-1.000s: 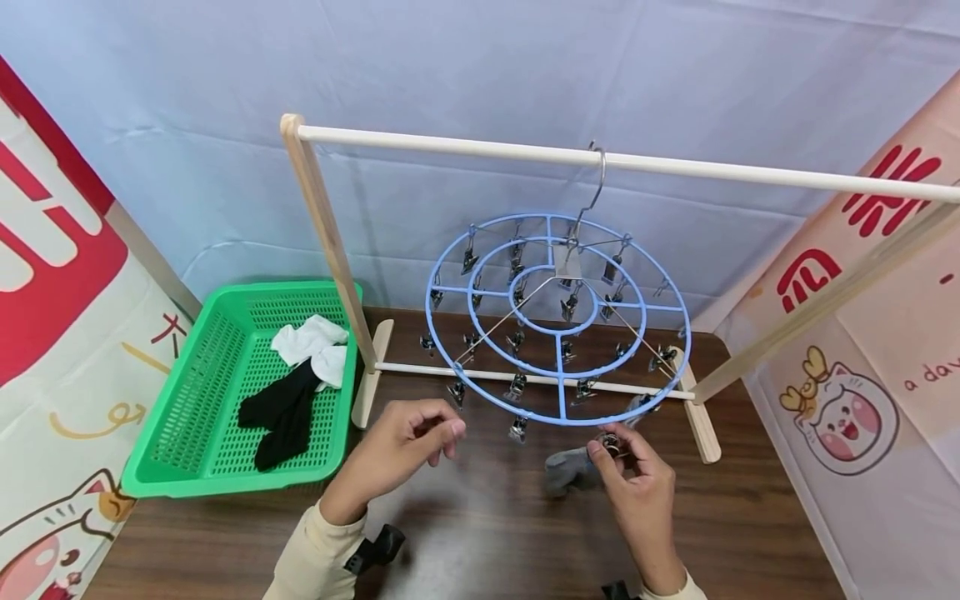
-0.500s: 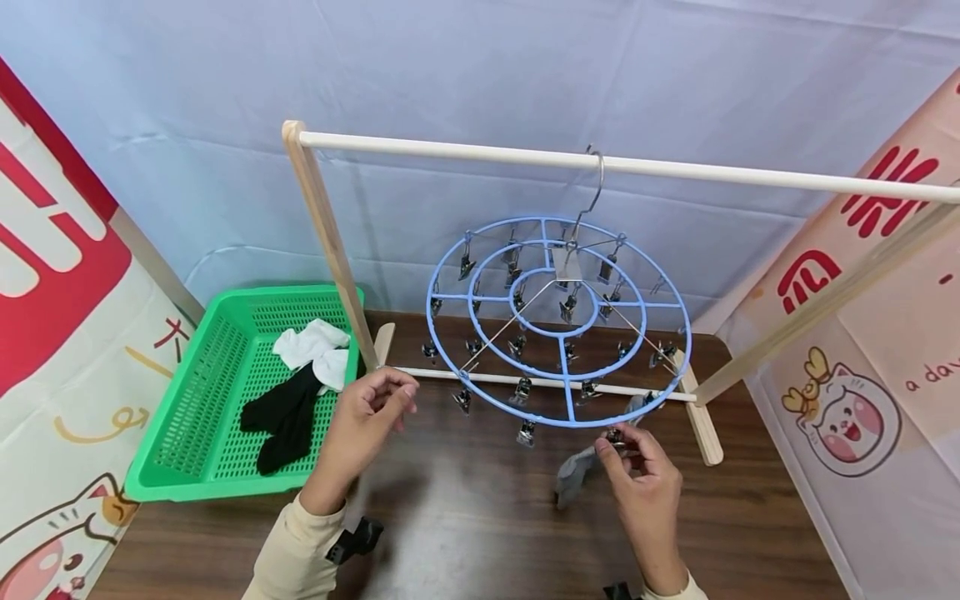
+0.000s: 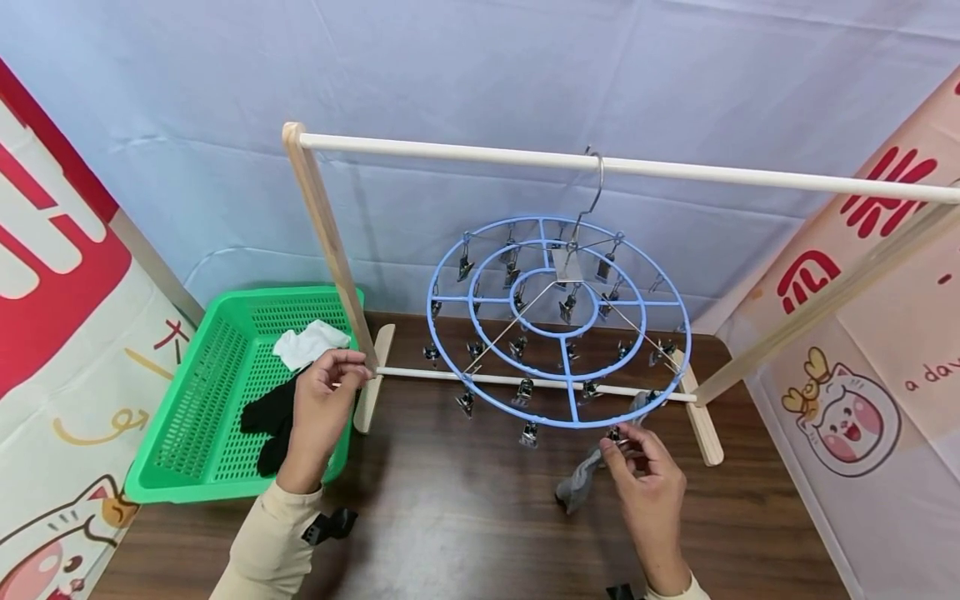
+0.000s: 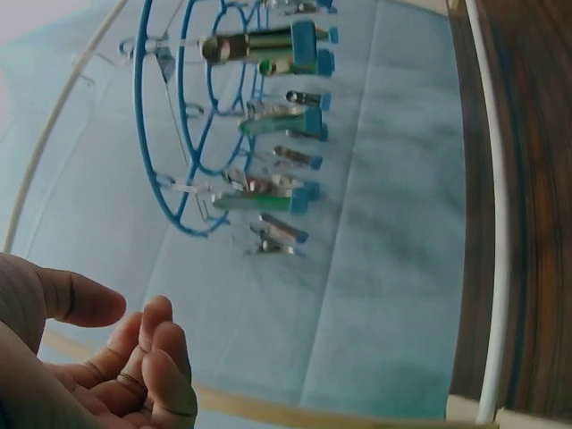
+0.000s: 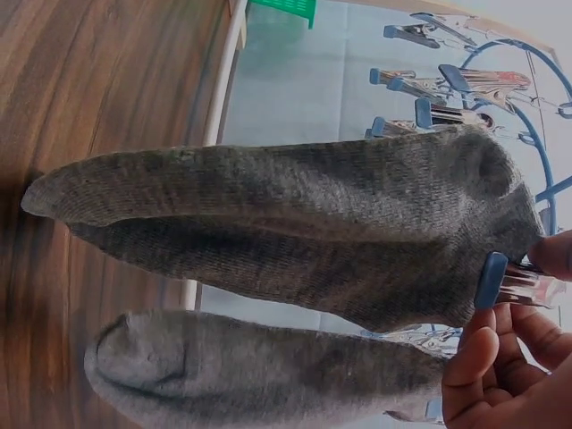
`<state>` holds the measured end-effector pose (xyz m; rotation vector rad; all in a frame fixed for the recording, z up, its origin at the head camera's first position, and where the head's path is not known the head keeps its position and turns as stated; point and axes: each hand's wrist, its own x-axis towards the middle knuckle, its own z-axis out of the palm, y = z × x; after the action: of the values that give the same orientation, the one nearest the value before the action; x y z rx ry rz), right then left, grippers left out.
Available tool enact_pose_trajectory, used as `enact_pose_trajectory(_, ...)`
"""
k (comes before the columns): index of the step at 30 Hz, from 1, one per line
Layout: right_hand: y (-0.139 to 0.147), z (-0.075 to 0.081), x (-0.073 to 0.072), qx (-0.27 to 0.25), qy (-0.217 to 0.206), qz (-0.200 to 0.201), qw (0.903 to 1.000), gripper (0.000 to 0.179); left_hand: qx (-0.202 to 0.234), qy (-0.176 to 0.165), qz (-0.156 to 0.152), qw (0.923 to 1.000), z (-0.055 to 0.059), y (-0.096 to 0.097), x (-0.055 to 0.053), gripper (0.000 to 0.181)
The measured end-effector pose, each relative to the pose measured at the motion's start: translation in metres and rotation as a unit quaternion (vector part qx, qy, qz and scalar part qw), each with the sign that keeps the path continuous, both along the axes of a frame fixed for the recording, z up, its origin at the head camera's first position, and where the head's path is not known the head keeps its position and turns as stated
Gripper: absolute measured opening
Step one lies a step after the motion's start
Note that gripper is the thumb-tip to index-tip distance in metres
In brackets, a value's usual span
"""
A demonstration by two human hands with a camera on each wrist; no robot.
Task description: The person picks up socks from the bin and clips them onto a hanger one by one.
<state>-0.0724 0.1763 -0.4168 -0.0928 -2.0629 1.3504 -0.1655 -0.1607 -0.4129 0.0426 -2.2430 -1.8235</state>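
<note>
My right hand (image 3: 647, 492) pinches a metal clip (image 5: 518, 288) with blue tips at the near right rim of a round blue clip hanger (image 3: 573, 423). A grey sock (image 3: 576, 490) hangs down right at that clip; the right wrist view shows it large, its top edge beside my thumb. Another grey sock (image 5: 268, 371) hangs alongside. My left hand (image 3: 321, 412) is over the right side of a green basket (image 3: 153, 442), fingers loosely bent and holding nothing. It partly covers black socks (image 3: 273, 425) in the basket; a white sock (image 3: 307, 342) lies behind them.
The hanger's hook hangs on the white top rail (image 3: 450, 150) of a wooden stand. A lower rail (image 3: 480, 378) runs close above the brown table (image 3: 450, 517). Several bare clips dangle from the rings. A wooden post (image 3: 330, 242) rises beside the basket.
My left hand has moved left, from in front of the hanger to over the basket's edge. My right hand stays at the clip, while the grey sock's lower end has swung downward.
</note>
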Motion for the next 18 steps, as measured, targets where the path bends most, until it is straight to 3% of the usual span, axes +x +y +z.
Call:
enact_pose_trajectory(6, 0.008, -0.012, -0.003, 0.007, 0.002, -0.007, 0.9999, 0.018, -0.013, 0.006, 0.031, 0.9994, 0.002, -0.013, -0.011, 0.015)
enact_pose_trajectory(11, 0.021, -0.033, -0.006, 0.015, -0.004, -0.012, 0.9998, 0.021, 0.01, 0.011, 0.051, 0.9986, 0.0, -0.02, -0.021, 0.015)
enact_pose_trajectory(15, 0.026, -0.038, -0.006, 0.029, 0.0, -0.014, 0.9995, 0.02, 0.03, 0.028, 0.064, 0.9971, -0.004, -0.023, -0.03, 0.014)
enact_pose_trajectory(18, 0.028, -0.038, -0.006, 0.036, 0.007, -0.02, 0.9991, 0.019, 0.022, 0.035, 0.065, 0.997, 0.008, -0.02, -0.03, 0.014)
